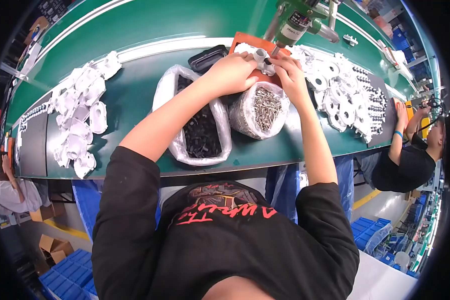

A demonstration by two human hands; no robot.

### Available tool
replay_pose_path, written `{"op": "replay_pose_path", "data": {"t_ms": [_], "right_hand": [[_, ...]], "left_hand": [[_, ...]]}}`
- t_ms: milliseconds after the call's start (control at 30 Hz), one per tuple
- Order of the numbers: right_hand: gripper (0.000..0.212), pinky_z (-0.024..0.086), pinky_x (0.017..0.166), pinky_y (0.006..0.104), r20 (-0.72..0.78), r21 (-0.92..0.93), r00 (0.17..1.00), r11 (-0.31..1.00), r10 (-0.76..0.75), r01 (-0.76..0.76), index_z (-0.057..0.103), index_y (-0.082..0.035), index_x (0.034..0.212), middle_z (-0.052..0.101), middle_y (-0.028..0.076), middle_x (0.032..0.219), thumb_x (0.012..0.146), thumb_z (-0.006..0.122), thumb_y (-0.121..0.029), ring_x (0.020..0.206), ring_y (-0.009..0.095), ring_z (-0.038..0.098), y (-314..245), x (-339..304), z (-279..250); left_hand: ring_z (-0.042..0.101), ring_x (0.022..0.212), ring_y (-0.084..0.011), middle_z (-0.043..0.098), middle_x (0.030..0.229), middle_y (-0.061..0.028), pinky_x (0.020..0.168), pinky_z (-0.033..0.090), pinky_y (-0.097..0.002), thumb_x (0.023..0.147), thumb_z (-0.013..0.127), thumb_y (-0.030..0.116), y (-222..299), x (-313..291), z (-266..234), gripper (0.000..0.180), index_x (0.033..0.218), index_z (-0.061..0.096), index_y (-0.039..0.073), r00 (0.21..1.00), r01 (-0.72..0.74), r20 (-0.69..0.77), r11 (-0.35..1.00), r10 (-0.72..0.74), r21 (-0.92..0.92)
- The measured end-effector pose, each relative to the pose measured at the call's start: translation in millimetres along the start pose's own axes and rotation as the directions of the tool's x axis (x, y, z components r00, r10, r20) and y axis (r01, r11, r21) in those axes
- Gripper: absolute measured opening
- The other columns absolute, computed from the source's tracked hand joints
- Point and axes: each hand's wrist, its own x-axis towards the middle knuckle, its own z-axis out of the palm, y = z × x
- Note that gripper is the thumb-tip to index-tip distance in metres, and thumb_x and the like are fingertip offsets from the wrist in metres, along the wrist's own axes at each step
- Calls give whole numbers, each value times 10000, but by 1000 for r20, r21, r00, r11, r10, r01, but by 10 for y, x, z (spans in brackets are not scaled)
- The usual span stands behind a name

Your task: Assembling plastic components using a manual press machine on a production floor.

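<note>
Both hands reach to the orange base (241,39) beneath the green press (296,27). My left hand (231,74) has its fingers closed around the near-left side of a white plastic housing (259,54) with a round socket. At the housing's right side, the fingertips of my right hand (291,71) pinch a small black part (268,61). The press's metal tip comes down right beside these fingers. Just below the hands stands a clear bag (242,117) full of metal screws (266,107). Fingers partly cover the housing.
Left of the screws, a plastic-lined bin (226,137) contains small black parts. Behind it lies a black tray (207,58). White housings are heaped at left (80,105) and right (337,95), beside rows of small dark parts (375,95). Another person (407,160) works at right.
</note>
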Motion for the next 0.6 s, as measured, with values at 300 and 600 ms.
{"op": "replay_pose_path", "data": {"t_ms": [300, 600], "right_hand": [[368, 378, 880, 359, -567, 510, 763, 860, 310, 30, 537, -55, 1212, 615, 77, 1141, 937, 400, -258, 1075, 192, 538, 338, 722, -1440], [404, 259, 962, 520, -223, 95, 973, 992, -58, 81, 554, -49, 1070, 511, 212, 1158, 899, 317, -327, 1118, 306, 433, -473, 2057, -2137]], "left_hand": [[612, 857, -356, 608, 971, -208, 788, 485, -429, 794, 576, 237, 124, 80, -86, 289, 931, 592, -17, 989, 91, 111, 995, -94, 32], [640, 682, -308, 642, 695, -140, 628, 512, -417, 686, 545, 178, 132, 125, 21, 178, 668, 650, 36, 995, 90, -45, 992, -86, 89]]}}
